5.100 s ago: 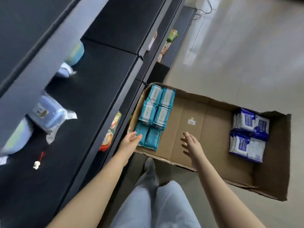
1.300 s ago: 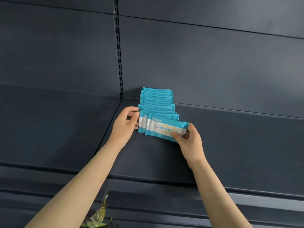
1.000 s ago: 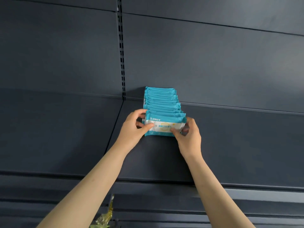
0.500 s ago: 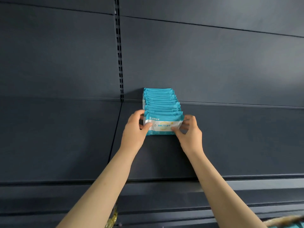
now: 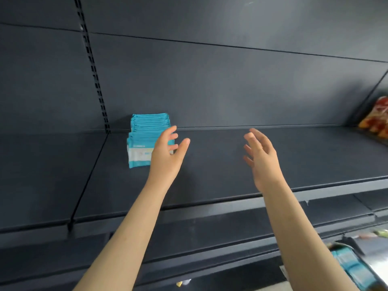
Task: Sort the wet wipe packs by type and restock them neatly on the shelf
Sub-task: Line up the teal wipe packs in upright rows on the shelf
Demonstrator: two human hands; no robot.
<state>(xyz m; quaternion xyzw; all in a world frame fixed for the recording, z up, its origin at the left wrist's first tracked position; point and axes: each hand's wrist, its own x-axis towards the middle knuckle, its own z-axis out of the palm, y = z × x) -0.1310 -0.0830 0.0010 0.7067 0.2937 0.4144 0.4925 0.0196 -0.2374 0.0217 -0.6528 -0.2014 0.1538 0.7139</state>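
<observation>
A row of teal wet wipe packs point(image 5: 142, 141) stands upright on the dark shelf point(image 5: 220, 164), running back to the rear panel just right of the slotted upright. My left hand point(image 5: 168, 154) hovers in front of the row's right end, fingers spread, holding nothing. My right hand point(image 5: 260, 156) is raised over the bare shelf further right, fingers spread and empty. More teal packs point(image 5: 352, 267) show blurred at the bottom right, inside the cardboard box.
The slotted upright point(image 5: 94, 70) divides the shelf bays. Orange snack bags point(image 5: 378, 118) lie at the shelf's far right. Lower shelf edges point(image 5: 210, 248) run below my arms. A scrap of packaging point(image 5: 183, 282) lies at the bottom.
Both hands have let go of the front teal pack and drawn back to the right. My view has swung right, so the row now sits left of my hands.
</observation>
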